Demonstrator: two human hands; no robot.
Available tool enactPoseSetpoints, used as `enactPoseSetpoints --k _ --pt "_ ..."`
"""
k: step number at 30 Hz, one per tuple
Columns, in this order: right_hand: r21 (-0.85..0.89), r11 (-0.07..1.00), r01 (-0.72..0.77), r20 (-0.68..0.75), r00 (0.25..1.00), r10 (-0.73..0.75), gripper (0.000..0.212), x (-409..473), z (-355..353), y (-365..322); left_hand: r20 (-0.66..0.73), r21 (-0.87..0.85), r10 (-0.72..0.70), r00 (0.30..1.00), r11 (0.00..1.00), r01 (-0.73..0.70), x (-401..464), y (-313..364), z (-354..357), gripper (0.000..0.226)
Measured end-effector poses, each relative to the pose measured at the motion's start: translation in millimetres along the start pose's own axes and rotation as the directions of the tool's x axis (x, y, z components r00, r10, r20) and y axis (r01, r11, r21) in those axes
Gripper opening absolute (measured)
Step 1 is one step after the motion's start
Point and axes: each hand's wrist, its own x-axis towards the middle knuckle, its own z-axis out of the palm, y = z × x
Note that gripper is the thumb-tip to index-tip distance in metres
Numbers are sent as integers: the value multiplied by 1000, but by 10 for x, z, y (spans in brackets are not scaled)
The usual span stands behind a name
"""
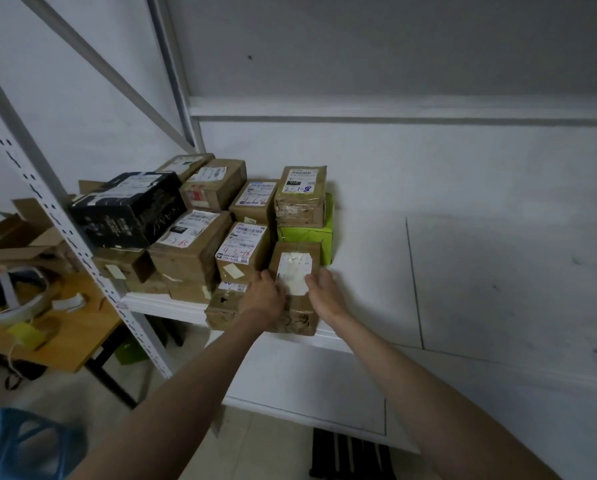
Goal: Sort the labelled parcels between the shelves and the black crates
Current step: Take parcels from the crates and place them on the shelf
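Two hands: a small brown parcel (294, 268) with a white label is gripped from either side at the front edge of the white shelf (428, 271).
Left hand (263, 293): fingers are curled against the parcel's left face, with the fingertips at the edge of its label.
Right hand (324, 289): the thumb is laid against the label's right edge, and the remaining fingers are wrapped round the parcel's right side, mostly hidden behind it.
Held parcel: it is set on top of a flatter brown box (259, 315) that overhangs the shelf's front lip; whether it is lifted clear of that box cannot be told.
Neighbouring parcels: a brown box marked in red (242, 249) is seen just to the left, a green box (311, 237) directly behind, and a box marked "2-1-8" (301, 197) is stacked on the green one.
Further left: a black box (127, 209) is stacked on other brown boxes, close to the perforated shelf upright (65, 216).
Beyond the upright: a wooden table (65, 341) is seen with white bands and a yellow tag lying on it.
Floor level: a blue stool (23, 445) is visible at lower left, and a black crate (350, 455) is partly visible beneath the lower shelf.
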Motion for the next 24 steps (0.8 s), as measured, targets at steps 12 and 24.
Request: enactPoseSetpoints --k 12,24 --pt "-720 681 131 -182 912 -369 49 -1029 -577 34 -77 422 492 867 804 -419 -634 101 -162 58" --pt "-702 691 -172 -431 875 -221 56 -2416 -1545 617 25 377 677 735 675 -634 -1458 941 341 61"
